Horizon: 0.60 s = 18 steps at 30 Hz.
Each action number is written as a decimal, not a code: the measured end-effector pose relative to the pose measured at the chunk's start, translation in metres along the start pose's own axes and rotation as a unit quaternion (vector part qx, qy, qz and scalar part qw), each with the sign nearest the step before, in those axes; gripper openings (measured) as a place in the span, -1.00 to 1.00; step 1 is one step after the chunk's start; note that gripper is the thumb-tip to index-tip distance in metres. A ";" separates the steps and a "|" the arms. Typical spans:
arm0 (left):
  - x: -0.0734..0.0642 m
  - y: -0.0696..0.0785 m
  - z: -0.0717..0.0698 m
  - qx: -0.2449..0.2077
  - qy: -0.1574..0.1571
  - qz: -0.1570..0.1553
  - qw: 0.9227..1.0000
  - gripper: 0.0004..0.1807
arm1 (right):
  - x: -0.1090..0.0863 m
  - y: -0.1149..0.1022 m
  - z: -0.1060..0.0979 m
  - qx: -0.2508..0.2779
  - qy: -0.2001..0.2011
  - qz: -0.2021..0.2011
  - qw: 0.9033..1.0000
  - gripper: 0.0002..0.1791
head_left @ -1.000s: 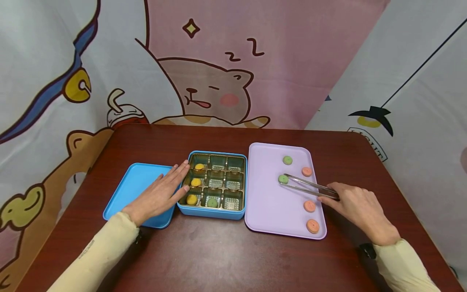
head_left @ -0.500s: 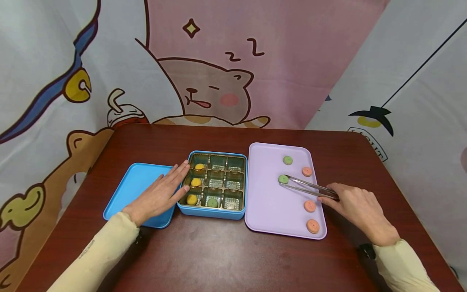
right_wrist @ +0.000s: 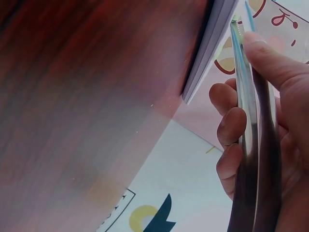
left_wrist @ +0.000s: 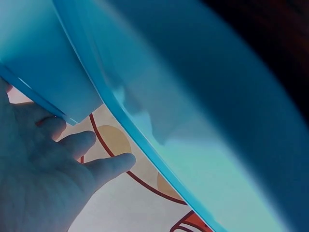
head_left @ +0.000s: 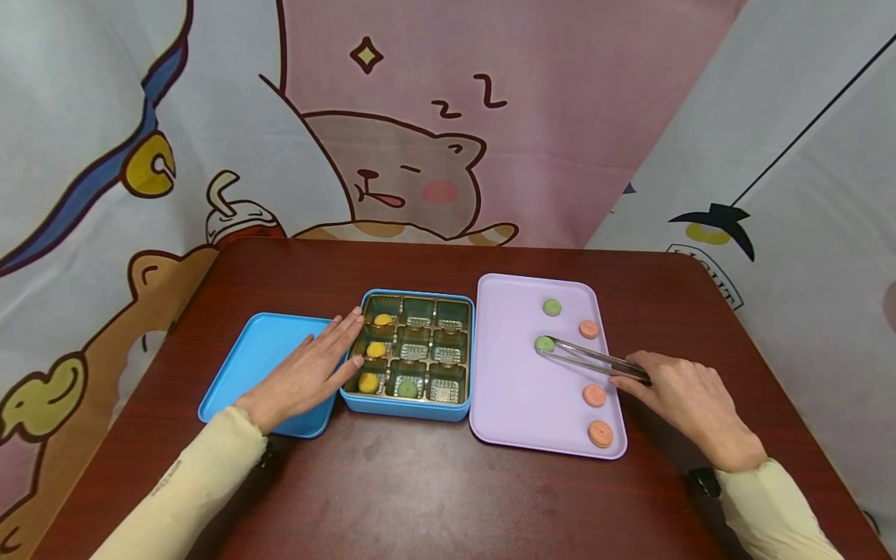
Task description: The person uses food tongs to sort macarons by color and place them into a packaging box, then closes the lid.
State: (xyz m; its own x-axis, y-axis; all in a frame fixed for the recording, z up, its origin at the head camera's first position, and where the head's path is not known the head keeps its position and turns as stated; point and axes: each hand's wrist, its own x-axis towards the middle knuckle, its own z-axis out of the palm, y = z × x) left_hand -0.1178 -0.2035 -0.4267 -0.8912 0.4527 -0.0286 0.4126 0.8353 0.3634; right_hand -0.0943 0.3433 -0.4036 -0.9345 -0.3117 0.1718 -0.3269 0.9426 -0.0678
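Note:
My right hand (head_left: pixel 689 400) grips metal tongs (head_left: pixel 595 362), fingers curled round both arms, as the right wrist view also shows. The tips of the tongs are at either side of a green button-like disc (head_left: pixel 544 344) over the lilac tray (head_left: pixel 518 420). My left hand (head_left: pixel 304 377) lies with straight fingers against the left side of a blue box (head_left: pixel 406 407). Inside the box is a gold divided insert (head_left: pixel 414 343). Its left column holds yellow pieces, among them a yellow piece (head_left: pixel 367 383) at the front; a green piece (head_left: pixel 407 388) sits in the front middle compartment.
Another green disc (head_left: pixel 551 307) and several orange discs, one of them an orange disc (head_left: pixel 600 434) near the front corner, lie on the tray. A blue lid (head_left: pixel 259 354) rests on the brown table (head_left: pixel 420 498), partly under my left forearm. A cartoon-printed cloth (head_left: pixel 560 117) hangs behind.
The tips of the tongs have drawn slightly closer together around the green disc. My left hand, the box and the tray keep their places.

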 end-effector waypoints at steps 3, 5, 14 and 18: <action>0.000 0.000 0.000 0.000 0.001 0.000 1.000 -0.19 | 0.000 0.000 0.000 -0.001 0.003 -0.004 1.000 -0.53; 0.000 0.000 0.000 0.000 0.001 0.000 1.000 -0.19 | 0.000 -0.001 -0.001 -0.002 0.004 -0.005 1.000 -0.53; 0.000 0.000 0.000 0.001 0.002 -0.004 1.000 -0.19 | 0.001 -0.006 -0.005 -0.003 0.027 -0.015 1.000 -0.54; 0.000 0.000 0.000 0.000 0.002 -0.004 1.000 -0.19 | 0.002 -0.009 -0.007 -0.001 0.047 -0.028 0.998 -0.57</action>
State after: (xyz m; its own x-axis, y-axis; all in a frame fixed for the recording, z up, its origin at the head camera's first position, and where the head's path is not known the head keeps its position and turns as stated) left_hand -0.1176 -0.2030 -0.4267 -0.8954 0.4443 -0.0276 0.4053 0.8393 0.3623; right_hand -0.0924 0.3346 -0.3958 -0.8972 -0.3514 0.2674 -0.3780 0.9242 -0.0538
